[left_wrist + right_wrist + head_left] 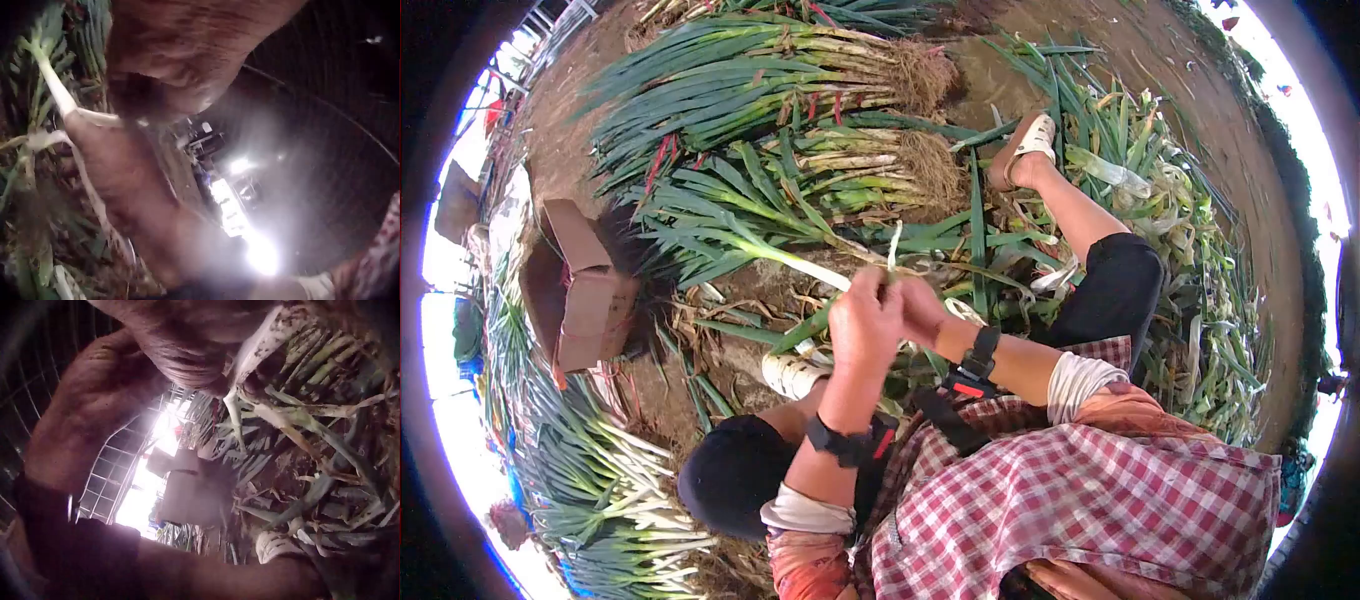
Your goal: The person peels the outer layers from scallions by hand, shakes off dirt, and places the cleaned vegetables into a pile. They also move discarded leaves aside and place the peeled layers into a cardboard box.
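To the right of the cardboard box [598, 310], the left hand [866, 322] and right hand [922, 312] close their grip round a white-stalked, green-leaved leek [800, 264]. Bundled leeks [750, 80] lie beyond the box on brown, leaf-littered soil [560, 150].

Left of the leek pile [750, 80], the box [600, 315] looks like matt brown cardboard; below the pile, the checked garment [1080, 500] is soft woven cloth.
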Demonstrator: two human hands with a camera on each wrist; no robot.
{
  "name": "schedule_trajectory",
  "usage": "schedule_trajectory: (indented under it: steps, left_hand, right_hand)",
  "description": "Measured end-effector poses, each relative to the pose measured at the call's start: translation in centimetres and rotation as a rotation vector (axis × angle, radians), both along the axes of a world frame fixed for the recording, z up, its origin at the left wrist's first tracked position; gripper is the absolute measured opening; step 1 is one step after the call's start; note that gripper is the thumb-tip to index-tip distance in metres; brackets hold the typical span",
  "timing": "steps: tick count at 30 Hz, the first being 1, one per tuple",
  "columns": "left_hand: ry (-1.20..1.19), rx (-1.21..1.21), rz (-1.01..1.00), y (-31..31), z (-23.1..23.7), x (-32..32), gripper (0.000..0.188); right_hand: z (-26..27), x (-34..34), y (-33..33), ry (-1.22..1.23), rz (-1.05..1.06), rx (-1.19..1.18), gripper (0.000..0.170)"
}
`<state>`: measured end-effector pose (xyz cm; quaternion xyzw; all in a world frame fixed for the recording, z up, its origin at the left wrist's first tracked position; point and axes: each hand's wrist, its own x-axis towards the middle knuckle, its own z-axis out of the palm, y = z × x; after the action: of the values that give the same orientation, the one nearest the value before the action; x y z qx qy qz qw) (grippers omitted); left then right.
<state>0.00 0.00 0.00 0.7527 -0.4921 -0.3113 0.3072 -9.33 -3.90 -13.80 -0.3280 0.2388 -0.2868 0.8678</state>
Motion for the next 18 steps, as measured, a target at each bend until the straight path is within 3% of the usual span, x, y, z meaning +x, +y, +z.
schedule_trajectory:
  steps: [1, 3, 5, 6, 7, 9, 10, 12, 13, 14, 15, 16, 17, 18]
  left_hand:
    - [0.033, -0.084, -0.039, 0.6, 0.7, -0.7, 0.027]
    - [0.127, 0.026, -0.1, 1.0, 0.8, -0.9, 0.023]
    - [0.585, -0.081, 0.131, 1.5, -1.4, -0.1, 0.019]
    - [0.632, -0.155, 0.37, 1.2, -0.6, 0.3, 0.02]
    - [0.616, -0.141, 0.534, 1.7, -3.8, 1.9, 0.019]
    - [1.064, -0.006, 0.813, 1.3, -7.1, 3.9, 0.017]
    - [1.064, -0.01, 0.816, 0.9, -7.5, 4.1, 0.017]
    - [1.358, 0.027, 0.883, -0.3, -8.1, 4.2, 0.018]
    - [1.309, 0.089, 0.775, -0.2, -9.0, 4.7, 0.018]
    - [0.999, -0.036, 0.495, 0.6, -13.7, 5.9, 0.018]
    - [0.997, -0.039, 0.524, 0.5, -14.7, 6.2, 0.017]
    - [0.995, -0.041, 0.553, 0.1, -13.6, 6.1, 0.017]
    - [1.291, 0.081, 0.893, -0.7, -12.5, 6.6, 0.016]
    - [1.356, -0.061, 1.034, -1.2, -11.2, 5.8, 0.016]
  right_hand:
    - [1.3, -0.1, -0.3, -0.429, 0.041, 0.46, 0.029]
    - [2.1, 0.3, -0.5, -0.143, -0.102, 0.437, 0.025]
    - [3.9, 0.2, -0.1, -0.002, -0.126, 0.143, 0.024]
    - [5.4, 0.2, -0.4, 0.491, -0.074, -0.264, 0.021]
    - [6.9, 0.2, -0.7, 1.026, 0.025, -0.607, 0.021]
    - [6.3, 0.5, -0.6, 0.911, -0.087, -1.039, 0.017]
    - [6.6, 0.6, -0.4, 0.908, -0.085, -1.042, 0.017]
    - [7.7, 0.4, 0.1, 0.837, -0.061, -1.081, 0.012]
    - [7.8, 0.3, 0.2, 0.839, -0.065, -1.077, 0.012]
    - [7.8, 0.1, 0.1, 0.896, 0.033, -1.108, 0.019]
    - [7.8, -0.3, 0.0, 0.952, 0.134, -1.138, 0.029]
    - [7.7, -0.8, 0.1, 0.934, 0.118, -1.141, 0.027]
    - [7.6, -1.6, 0.1, 0.938, 0.122, -1.139, 0.027]
    - [7.9, -2.4, -0.1, 0.901, 0.122, -1.182, 0.022]
